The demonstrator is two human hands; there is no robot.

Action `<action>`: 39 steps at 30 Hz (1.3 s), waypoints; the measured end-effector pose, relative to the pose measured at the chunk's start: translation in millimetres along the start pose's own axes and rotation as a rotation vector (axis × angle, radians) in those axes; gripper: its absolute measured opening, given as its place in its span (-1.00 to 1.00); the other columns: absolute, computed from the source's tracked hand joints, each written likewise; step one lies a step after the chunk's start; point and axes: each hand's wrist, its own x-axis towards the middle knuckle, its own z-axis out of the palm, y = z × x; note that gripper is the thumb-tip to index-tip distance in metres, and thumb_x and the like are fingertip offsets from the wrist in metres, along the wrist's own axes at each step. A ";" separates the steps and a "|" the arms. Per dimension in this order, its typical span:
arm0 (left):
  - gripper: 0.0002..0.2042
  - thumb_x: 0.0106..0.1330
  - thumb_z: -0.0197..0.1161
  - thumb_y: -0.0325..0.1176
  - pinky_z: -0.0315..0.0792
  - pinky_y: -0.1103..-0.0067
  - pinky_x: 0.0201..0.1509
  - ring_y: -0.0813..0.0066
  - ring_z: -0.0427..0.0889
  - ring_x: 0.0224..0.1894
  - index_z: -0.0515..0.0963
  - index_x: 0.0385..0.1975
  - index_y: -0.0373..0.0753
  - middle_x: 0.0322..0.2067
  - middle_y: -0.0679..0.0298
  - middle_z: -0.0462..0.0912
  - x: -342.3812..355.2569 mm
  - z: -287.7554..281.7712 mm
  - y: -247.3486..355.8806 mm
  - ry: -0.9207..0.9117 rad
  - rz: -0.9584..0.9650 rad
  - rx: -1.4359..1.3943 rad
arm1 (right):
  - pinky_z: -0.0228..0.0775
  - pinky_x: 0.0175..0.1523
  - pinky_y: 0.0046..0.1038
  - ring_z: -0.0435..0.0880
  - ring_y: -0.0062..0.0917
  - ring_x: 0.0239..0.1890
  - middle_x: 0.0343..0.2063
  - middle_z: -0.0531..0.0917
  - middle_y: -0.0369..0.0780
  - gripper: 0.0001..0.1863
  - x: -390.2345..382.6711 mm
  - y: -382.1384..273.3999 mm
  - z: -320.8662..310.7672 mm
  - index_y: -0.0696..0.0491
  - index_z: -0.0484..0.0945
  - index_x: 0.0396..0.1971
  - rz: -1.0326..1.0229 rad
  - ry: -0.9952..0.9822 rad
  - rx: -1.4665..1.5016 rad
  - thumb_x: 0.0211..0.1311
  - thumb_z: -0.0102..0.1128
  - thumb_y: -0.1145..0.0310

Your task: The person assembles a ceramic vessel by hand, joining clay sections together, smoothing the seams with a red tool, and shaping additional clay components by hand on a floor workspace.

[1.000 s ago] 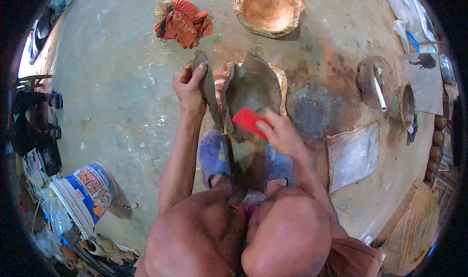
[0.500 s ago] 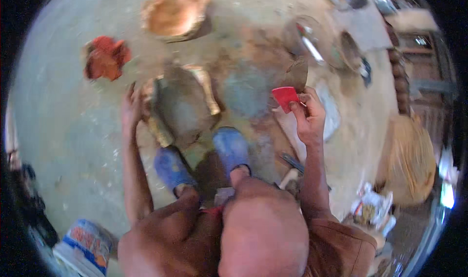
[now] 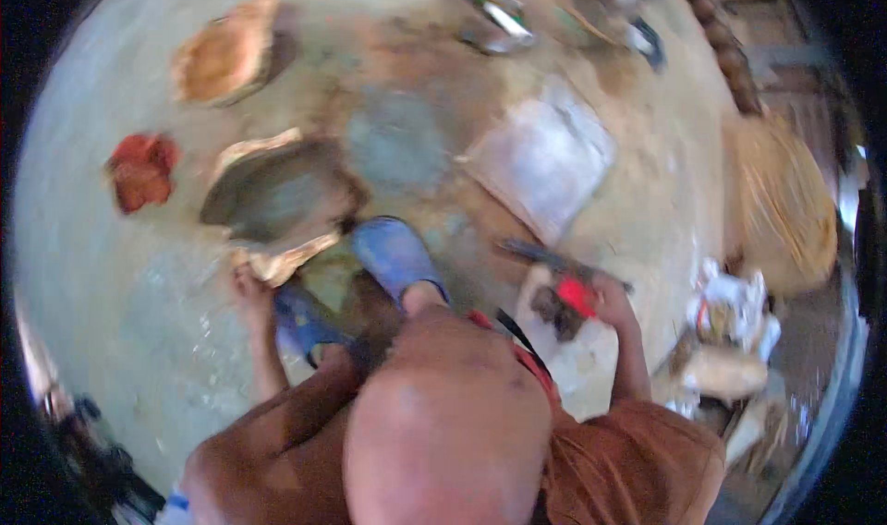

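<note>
A wide bowl-like vessel with a dark, muddy-looking inside and a pale, jagged rim lies on the floor before my feet. My left hand is at its near-left rim, with the fingers closed about the edge, somewhat blurred. My right hand is out to the right, pinching a flat red piece, which looks like a scraper. Just left of that piece, a dark lump rests on a pale object, and the two seem to touch. A dark bar-like tool lies just beyond.
A crumpled red-brown thing and an orange-brown shallow vessel lie far left. A whitish sheet is at centre right. Beyond it stands a dark pan with a shiny tool. A tan sack and white plastic litter line the right side.
The view has swung right and tilted. My right hand has come down and nearer with the red piece, away from above the sheet. The vessel appears turned, with my left hand still at its rim.
</note>
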 end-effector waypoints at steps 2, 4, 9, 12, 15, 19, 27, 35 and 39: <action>-0.33 0.25 0.38 -0.55 0.51 0.43 -0.02 0.39 0.53 -0.12 0.35 0.41 -0.22 -0.07 0.19 0.49 -13.5 17.8 29.9 -0.158 -0.092 -0.074 | 0.52 -0.02 -0.06 0.74 -0.03 -0.10 -0.13 0.72 0.09 -0.53 -32.4 43.7 38.1 0.04 0.71 -0.08 0.156 -0.064 -0.141 0.23 0.36 -0.03; -0.47 0.38 0.38 -0.35 0.57 0.40 0.06 0.36 0.62 -0.02 0.40 0.31 -0.29 -0.03 0.12 0.57 -12.9 -3.1 60.7 -0.261 -0.600 -0.495 | 0.53 -0.01 -0.06 0.72 0.01 -0.06 -0.11 0.71 0.08 -0.54 -7.1 -1.8 34.5 0.06 0.66 -0.02 -0.353 0.181 -0.207 0.32 0.28 0.00; -0.73 0.49 0.26 -0.28 0.66 0.58 -0.39 0.41 0.74 -0.44 0.60 -0.22 -0.46 -0.37 0.09 0.73 -24.3 -9.2 95.6 -0.197 -0.643 -0.770 | 0.59 -0.03 -0.11 0.75 -0.07 -0.18 -0.27 0.72 -0.01 -0.68 94.1 -134.9 -5.5 0.14 0.58 -0.02 -0.013 0.330 -0.101 0.49 0.11 0.18; -0.70 0.49 0.26 -0.27 0.63 0.60 -0.42 0.44 0.73 -0.48 0.63 -0.32 -0.45 -0.47 0.08 0.73 -27.4 -26.7 96.1 -0.207 -0.653 -0.765 | 0.61 -0.39 -0.31 0.77 -0.39 -0.46 -0.39 0.69 -0.04 -0.71 158.9 -267.0 12.7 0.20 0.55 -0.08 -0.285 0.293 0.538 0.56 0.04 0.24; -0.70 0.40 0.37 -0.24 0.54 0.57 -0.46 0.55 0.67 -0.53 0.65 -0.42 -0.41 -0.62 0.19 0.67 -13.7 -45.8 96.4 -0.196 -0.398 -0.311 | 0.59 -0.46 -0.29 0.79 -0.36 -0.51 -0.48 0.71 -0.09 -0.71 202.2 -366.3 30.7 0.21 0.54 -0.08 -0.505 0.230 0.596 0.57 0.03 0.26; -0.72 0.28 0.46 -0.23 0.58 0.46 -0.24 0.45 0.65 -0.39 0.68 -0.16 -0.30 -0.42 0.21 0.68 40.0 -79.7 160.0 0.248 -0.016 -0.126 | 0.58 -0.48 -0.26 0.80 -0.35 -0.53 -0.52 0.71 -0.08 -0.75 243.5 -453.4 57.1 0.18 0.52 -0.13 -0.561 0.165 0.608 0.56 0.03 0.27; -0.46 0.17 0.53 -0.16 0.51 0.30 0.05 0.10 0.62 -0.08 0.62 0.12 -0.26 -0.11 0.08 0.63 85.4 -43.7 132.8 0.116 0.086 0.050 | 0.57 -0.52 -0.42 0.77 -0.51 -0.54 -0.43 0.71 -0.18 -0.78 270.1 -483.8 93.6 0.17 0.51 -0.11 -0.418 0.195 0.576 0.58 -0.03 0.32; -0.71 0.28 0.40 -0.26 0.52 0.19 -0.05 -0.08 0.67 -0.14 0.66 -0.09 -0.28 -0.21 -0.02 0.65 95.9 -34.3 124.7 0.138 0.058 0.040 | 0.54 -0.42 -0.34 0.73 -0.46 -0.58 -0.54 0.68 -0.20 -0.79 273.3 -485.9 118.3 0.12 0.52 -0.18 -0.466 0.207 0.618 0.57 -0.04 0.32; -0.71 0.26 0.41 -0.27 0.53 0.18 -0.07 -0.06 0.67 -0.13 0.67 -0.10 -0.28 -0.21 0.00 0.66 96.2 -31.1 116.7 0.179 0.058 -0.019 | 0.56 -0.38 -0.26 0.75 -0.35 -0.57 -0.58 0.70 -0.12 -0.81 260.8 -493.3 131.2 0.10 0.56 -0.14 -0.481 0.154 0.606 0.54 0.01 0.33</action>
